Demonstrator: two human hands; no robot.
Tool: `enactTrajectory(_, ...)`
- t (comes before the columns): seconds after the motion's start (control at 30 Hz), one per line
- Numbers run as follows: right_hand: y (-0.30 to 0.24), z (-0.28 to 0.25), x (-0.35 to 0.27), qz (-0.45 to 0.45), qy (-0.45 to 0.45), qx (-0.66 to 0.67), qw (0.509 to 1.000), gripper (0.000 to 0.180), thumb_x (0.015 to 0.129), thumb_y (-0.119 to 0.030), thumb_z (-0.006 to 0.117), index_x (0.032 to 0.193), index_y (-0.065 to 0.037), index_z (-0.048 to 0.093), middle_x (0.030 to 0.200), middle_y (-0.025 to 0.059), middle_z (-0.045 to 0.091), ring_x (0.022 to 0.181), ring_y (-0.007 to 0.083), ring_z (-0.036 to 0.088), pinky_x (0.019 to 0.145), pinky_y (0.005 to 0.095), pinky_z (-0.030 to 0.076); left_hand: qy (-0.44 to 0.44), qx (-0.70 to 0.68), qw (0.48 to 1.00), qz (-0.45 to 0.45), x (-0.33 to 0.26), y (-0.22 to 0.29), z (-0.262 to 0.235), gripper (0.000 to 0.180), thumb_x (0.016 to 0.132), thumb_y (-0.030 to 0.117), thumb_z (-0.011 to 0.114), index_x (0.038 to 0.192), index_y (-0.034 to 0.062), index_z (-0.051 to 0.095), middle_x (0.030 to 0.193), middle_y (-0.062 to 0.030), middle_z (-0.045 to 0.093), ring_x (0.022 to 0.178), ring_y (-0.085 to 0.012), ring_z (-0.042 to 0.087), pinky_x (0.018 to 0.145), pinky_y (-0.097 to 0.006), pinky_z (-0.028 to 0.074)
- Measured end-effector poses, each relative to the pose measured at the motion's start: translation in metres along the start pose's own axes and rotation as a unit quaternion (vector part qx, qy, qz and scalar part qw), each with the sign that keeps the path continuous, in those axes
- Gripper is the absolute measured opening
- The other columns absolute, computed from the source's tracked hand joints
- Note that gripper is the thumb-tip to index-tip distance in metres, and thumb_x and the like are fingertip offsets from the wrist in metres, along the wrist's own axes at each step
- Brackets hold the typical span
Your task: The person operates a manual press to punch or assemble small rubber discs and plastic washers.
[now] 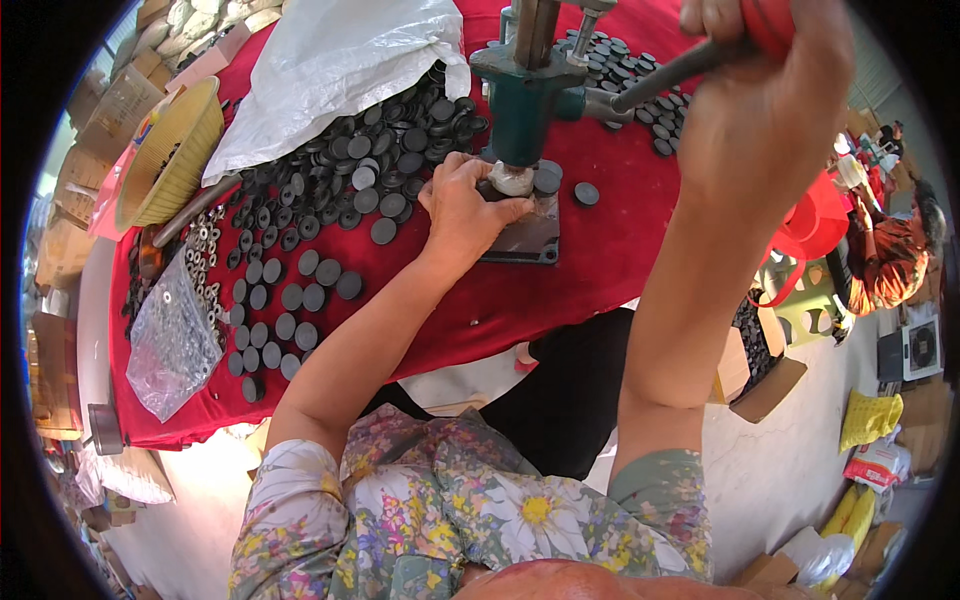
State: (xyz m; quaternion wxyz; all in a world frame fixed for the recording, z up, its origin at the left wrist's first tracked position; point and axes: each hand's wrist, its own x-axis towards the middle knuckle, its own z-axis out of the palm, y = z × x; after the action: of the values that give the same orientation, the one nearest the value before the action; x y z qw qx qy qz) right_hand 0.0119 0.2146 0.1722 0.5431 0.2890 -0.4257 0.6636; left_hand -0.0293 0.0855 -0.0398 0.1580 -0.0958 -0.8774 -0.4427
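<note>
A dark green hand press [522,110] stands on the red-covered table, its ram ending in a pale, rounded tip [512,180] above a metal base plate [530,238]. My left hand [465,215] is closed around the spot beneath the ram, thumb and fingers on either side; what they pinch is mostly hidden. Raised at the upper right, my right hand [765,95] grips the press lever [680,78] near its red end. One flat black disc [547,178] lies right beside the ram, and another disc [586,194] rests on the cloth to its right.
Black discs form a large heap [340,165] left of the press, with a white sack [345,70] behind. A clear bag of small rings [172,340] and a yellow basket [175,155] sit at the left. More discs [650,100] lie behind the press. Another person [890,260] is at far right.
</note>
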Motion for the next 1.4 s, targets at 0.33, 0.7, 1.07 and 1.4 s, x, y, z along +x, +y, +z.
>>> enactTrajectory(0.33, 0.014, -0.018, 0.029, 0.119, -0.091, 0.06, 0.987, 0.027, 0.097, -0.032, 0.061, 0.085, -0.009, 0.055, 0.07, -0.001, 0.046, 0.063, 0.0093, 0.048, 0.059, 0.0239, 0.041, 0.039, 0.073, 0.994, 0.077, 0.0, 0.011, 0.003, 0.051, 0.06, 0.026, 0.089, 0.102, 0.0037, 0.071, 0.101, -0.0064, 0.06, 0.094, -0.0243, 0.061, 0.082, -0.036, 0.046)
enactTrajectory(0.7, 0.01, -0.011, 0.025, 0.117, -0.067, 0.091, 0.987, 0.027, 0.098, -0.033, 0.061, 0.085, -0.01, 0.055, 0.074, -0.0017, 0.047, 0.064, 0.0079, 0.048, 0.057, 0.0237, 0.041, -0.012, -0.008, 1.0, 0.023, 0.005, 0.006, 0.002, 0.049, 0.062, 0.025, 0.087, 0.105, 0.0066, 0.072, 0.101, -0.0052, 0.06, 0.095, -0.0225, 0.061, 0.084, -0.035, 0.047)
enactTrajectory(1.07, -0.024, -0.115, -0.15, -0.051, -0.156, -0.107, 0.981, 0.023, 0.09, -0.028, 0.05, 0.09, -0.005, 0.046, 0.073, 0.012, 0.049, 0.073, 0.029, 0.049, 0.077, 0.0505, 0.043, 0.031, 0.015, 0.99, 0.133, -0.018, -0.008, -0.096, 0.052, 0.059, 0.02, 0.085, 0.107, 0.0054, 0.07, 0.11, -0.0122, 0.063, 0.105, -0.0308, 0.061, 0.091, -0.041, 0.046)
enactTrajectory(1.4, -0.028, -0.078, -0.065, -0.02, -0.148, -0.176, 0.973, 0.037, 0.096, -0.038, 0.039, 0.092, -0.003, 0.048, 0.07, 0.0094, 0.041, 0.067, 0.0243, 0.043, 0.075, 0.0485, 0.041, -0.068, 0.149, 0.986, 0.031, -0.092, -0.013, -0.199, 0.038, 0.066, 0.015, 0.084, 0.1, 0.0034, 0.069, 0.101, -0.006, 0.062, 0.093, -0.0223, 0.059, 0.085, -0.035, 0.043)
